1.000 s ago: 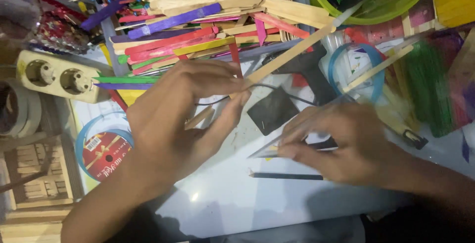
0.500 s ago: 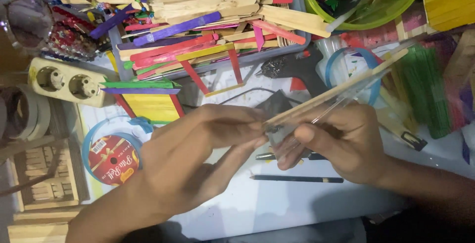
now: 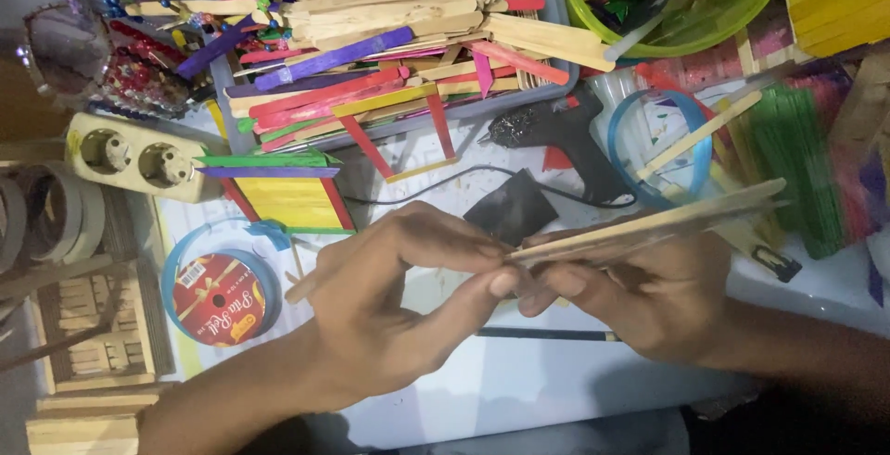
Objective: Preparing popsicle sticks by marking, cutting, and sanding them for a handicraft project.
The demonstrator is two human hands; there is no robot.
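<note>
A white tabletop point(image 3: 519, 390) fills the scene, bare only along its near edge and crowded toward the far side — a heap of plain and coloured craft sticks point(image 3: 389, 56), a green bowl point(image 3: 686, 19) at far right, a black glue gun point(image 3: 556, 135) near the middle. At left lie a cream double socket strip point(image 3: 139, 154), a blue ribbon spool point(image 3: 218, 293) and small stick-built frames point(image 3: 88, 344). Light is dim and even — a soft sheen shows on the white surface.
</note>
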